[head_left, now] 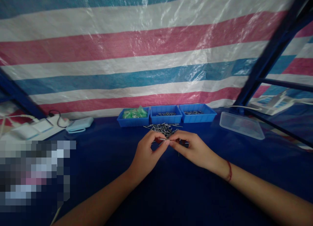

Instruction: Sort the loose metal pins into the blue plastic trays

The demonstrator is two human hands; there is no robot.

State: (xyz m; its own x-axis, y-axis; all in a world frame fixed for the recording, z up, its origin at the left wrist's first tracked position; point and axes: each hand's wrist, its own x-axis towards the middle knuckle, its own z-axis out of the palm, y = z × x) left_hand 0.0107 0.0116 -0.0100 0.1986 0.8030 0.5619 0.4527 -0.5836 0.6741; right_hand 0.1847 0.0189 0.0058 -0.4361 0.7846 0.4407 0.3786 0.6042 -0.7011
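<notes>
My left hand [149, 149] and my right hand [191, 147] meet fingertip to fingertip over the middle of the blue table. Both are closed in a pinch. Between the left thumb and finger shows a small thin metal pin [162, 139]. Its far end reaches the right fingertips, which hide what else they may grip. Right behind the fingers lies a loose pile of thin metal pins [164, 128], grey and dark, pointing every way. They are too small to tell whether they are rivets or screws. Some stick out beneath my right hand.
Behind the pile stand three blue bins: the left bin [133, 122] with green plastic, the middle bin [166, 120] and right bin [199, 117] with metal pins. A clear plastic lid [241, 125] lies right; a power strip [36, 128] and light-blue case [79, 124] lie left.
</notes>
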